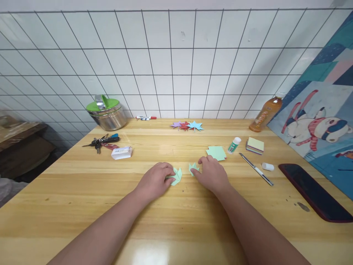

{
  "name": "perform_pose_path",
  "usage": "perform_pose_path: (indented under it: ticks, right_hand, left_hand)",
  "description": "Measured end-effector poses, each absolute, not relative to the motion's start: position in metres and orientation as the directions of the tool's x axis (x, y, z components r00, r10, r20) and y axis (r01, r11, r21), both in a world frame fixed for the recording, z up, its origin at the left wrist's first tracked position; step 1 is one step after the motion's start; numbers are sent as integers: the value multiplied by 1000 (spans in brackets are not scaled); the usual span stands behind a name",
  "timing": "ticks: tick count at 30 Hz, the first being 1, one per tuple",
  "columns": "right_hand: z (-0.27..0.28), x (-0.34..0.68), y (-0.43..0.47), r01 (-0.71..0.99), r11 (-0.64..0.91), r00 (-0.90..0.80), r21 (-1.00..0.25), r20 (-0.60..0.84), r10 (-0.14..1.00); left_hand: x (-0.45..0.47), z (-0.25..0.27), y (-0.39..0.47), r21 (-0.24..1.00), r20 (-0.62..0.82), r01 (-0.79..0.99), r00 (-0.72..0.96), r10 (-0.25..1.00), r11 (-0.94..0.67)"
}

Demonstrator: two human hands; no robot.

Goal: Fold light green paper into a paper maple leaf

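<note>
My left hand [157,180] pinches a pale green folded paper piece [177,177] between thumb and fingers, low over the middle of the table. A smaller green folded paper piece [193,168] with pointed tips is under the thumb of my right hand [213,173], whose fingers curl round its right side. A small gap separates the two pieces. Just behind my right hand lie green paper squares [216,151]. Further back sit three folded paper maple leaves: purple [175,125], red [184,126] and light blue [195,126].
On the right are a glue stick [234,145], its white cap [267,166], a utility knife [256,169], a paper stack [255,145], a phone [316,191] and a tea bottle [267,113]. Leftward lie keys [104,140], a white box [121,152], markers [146,118] and a lidded steel pot [107,116].
</note>
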State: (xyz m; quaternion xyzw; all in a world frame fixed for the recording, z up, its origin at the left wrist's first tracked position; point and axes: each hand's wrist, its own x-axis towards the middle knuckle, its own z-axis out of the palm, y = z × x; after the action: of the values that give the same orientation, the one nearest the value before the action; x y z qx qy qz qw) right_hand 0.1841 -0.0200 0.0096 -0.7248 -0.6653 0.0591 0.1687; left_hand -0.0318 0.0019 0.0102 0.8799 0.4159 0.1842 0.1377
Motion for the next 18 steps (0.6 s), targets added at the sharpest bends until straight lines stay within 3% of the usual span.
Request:
perform_pose_path:
  ticks: [6, 10, 14, 18]
  right_hand:
    - [3, 184, -12, 871, -2, 19, -491, 30, 999]
    - [4, 186, -14, 854, -3, 18, -521, 24, 1000]
    - [6, 191, -15, 849, -94, 63, -519, -76, 995]
    - [10, 193, -17, 857, -38, -23, -514, -111, 994]
  left_hand:
    - [-31, 5, 4, 407, 211, 659, 606, 767, -633]
    - [-30, 4, 3, 411, 217, 643, 620, 754, -646]
    - [-28, 5, 2, 413, 215, 629, 636, 741, -659]
    - [-28, 5, 1, 414, 212, 626, 640, 739, -661]
